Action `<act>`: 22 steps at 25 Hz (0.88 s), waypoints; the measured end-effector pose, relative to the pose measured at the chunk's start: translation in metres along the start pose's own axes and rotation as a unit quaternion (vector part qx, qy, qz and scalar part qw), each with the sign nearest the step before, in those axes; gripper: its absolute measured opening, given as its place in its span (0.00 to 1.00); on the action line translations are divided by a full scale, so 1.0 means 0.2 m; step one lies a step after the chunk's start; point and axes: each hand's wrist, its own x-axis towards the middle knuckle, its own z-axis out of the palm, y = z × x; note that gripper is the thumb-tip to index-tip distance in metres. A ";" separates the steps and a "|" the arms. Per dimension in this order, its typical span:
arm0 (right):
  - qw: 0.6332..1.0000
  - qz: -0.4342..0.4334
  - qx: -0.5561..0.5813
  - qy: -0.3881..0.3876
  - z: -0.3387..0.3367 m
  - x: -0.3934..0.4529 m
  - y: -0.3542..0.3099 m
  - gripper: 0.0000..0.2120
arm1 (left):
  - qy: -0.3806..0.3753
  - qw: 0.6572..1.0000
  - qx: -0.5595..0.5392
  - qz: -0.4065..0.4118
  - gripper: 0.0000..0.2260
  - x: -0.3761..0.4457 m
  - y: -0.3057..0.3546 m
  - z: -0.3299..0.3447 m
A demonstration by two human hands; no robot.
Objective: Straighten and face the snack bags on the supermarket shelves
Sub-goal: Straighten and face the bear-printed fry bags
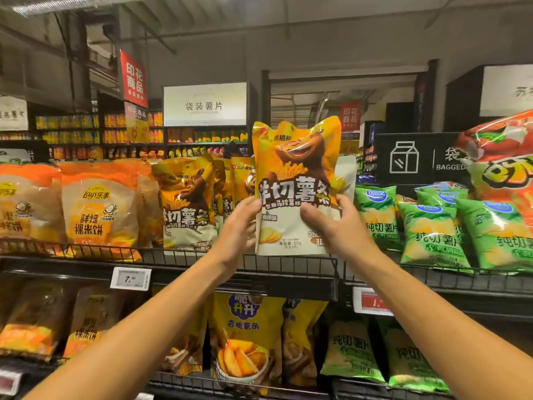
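Held bag: glossy yellow-and-white snack bag with a brown cartoon bear (297, 183), upright, front print facing out, lifted in front of the upper wire shelf (173, 256), bottom edge level with the shelf's front rail.
Left hand (238, 226): at the bag's left edge, fingers curled behind the pack, thumb at the front edge; grasping the bag.
Right hand (336, 223): at the bag's lower right, thumb pressed across the white front panel, fingers wrapped round the right edge; grasping the bag.
Same-kind row: matching yellow bear bags (187, 203) standing on the upper shelf just left of and behind the held bag, the front one tilted slightly.
Left neighbours: orange-and-beige rice cracker bags (99, 209) on the same shelf, leaning back.
Right neighbours: green potato chip bags (427, 229) on the adjoining shelf, several overlapping and tilted; large red-and-orange bag (501, 157) above them at the right edge.
Lower shelf: yellow bags with blue print and potato wedges (245, 336) under the held bag; more green bags to the right, orange ones to the left.
Price tags: white tag (131, 278) clipped on the upper shelf's front; red-and-white tag (372, 301) on the right section.
Background: white hanging aisle sign (204, 105); red banner (134, 77).
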 end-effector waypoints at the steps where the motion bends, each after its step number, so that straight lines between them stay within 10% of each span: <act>1: 1.000 -0.011 -0.013 0.009 0.04 0.00 0.00 0.48 | -0.002 1.000 0.014 0.000 0.27 0.01 0.01 -0.02; 6: 0.999 -0.025 0.017 -0.030 0.14 0.02 -0.03 0.40 | -0.004 0.999 -0.045 0.030 0.18 0.06 -0.02 -0.11; 11: 0.996 -0.022 0.062 -0.055 0.18 0.02 -0.02 0.38 | -0.012 0.991 -0.131 -0.020 0.35 0.09 -0.05 -0.20; 22: 0.995 -0.026 0.090 -0.033 0.19 0.02 0.00 0.38 | -0.023 0.997 -0.070 0.010 0.39 0.11 -0.05 -0.20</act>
